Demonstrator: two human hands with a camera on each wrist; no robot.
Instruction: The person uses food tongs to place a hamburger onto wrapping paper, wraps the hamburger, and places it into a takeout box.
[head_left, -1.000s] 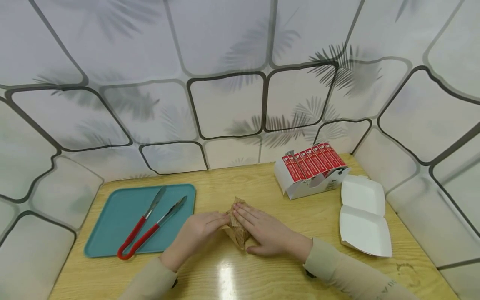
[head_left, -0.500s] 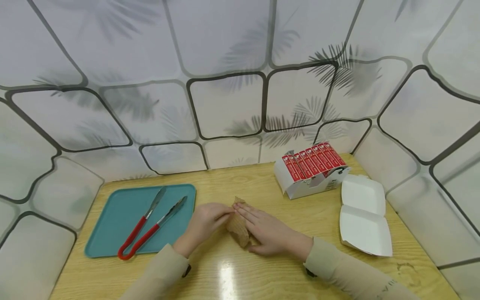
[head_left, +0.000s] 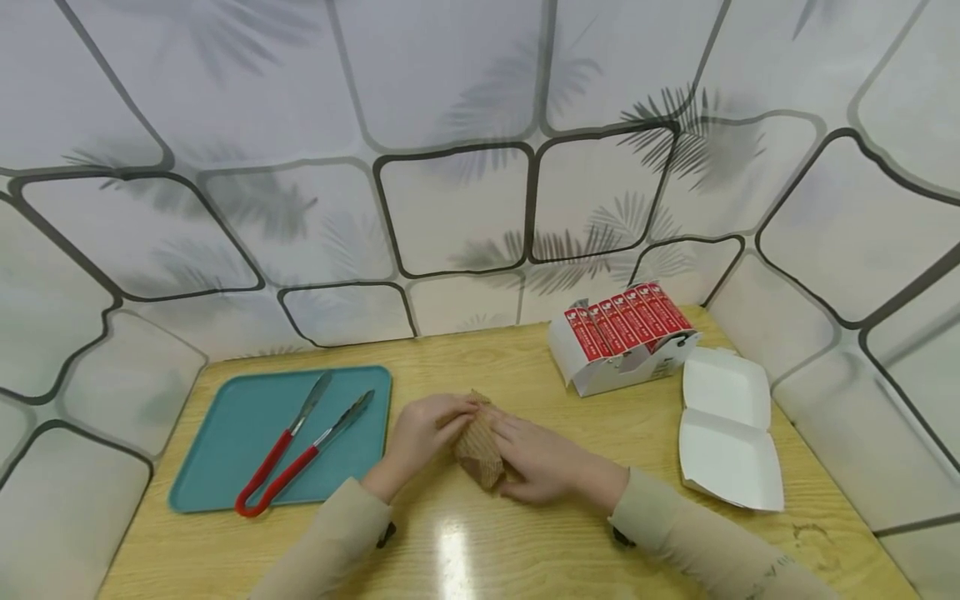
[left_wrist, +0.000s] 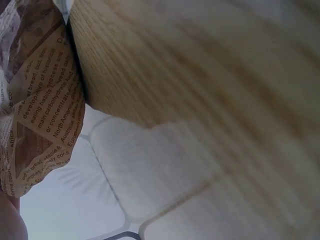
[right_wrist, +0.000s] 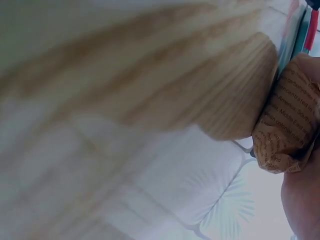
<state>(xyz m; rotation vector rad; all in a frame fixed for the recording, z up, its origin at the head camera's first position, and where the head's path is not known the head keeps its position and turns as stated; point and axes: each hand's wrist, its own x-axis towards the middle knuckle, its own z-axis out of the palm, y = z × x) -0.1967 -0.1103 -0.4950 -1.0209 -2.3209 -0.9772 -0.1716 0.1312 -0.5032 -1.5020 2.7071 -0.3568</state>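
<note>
A small packet in brown food wrapping paper (head_left: pixel 477 454) lies on the table between the two hands in the head view. Printed lines of text cover the paper (left_wrist: pixel 52 107) in the left wrist view, and its folds look crumpled. What it may wrap is hidden. My left hand (head_left: pixel 423 433) pinches the paper along its top left edge. Over the right side lies my right hand (head_left: pixel 540 458), fingers bent across the top, thumb low by the near end. The right wrist view has the paper (right_wrist: pixel 285 115) between that hand's fingers and thumb.
At left, red-handled tongs (head_left: pixel 281 471) rest on a teal tray (head_left: pixel 225 433), handles overhanging its near edge. A white carton of red packets (head_left: pixel 626 321) stands at the back right. An open white takeaway box (head_left: pixel 731 454) lies near the right wall. Patterned walls enclose the table.
My left hand has moved up and right, from the packet's left side to its top edge. The loose paper flap at left is folded in. My right hand stays on the packet, fingers now more bent.
</note>
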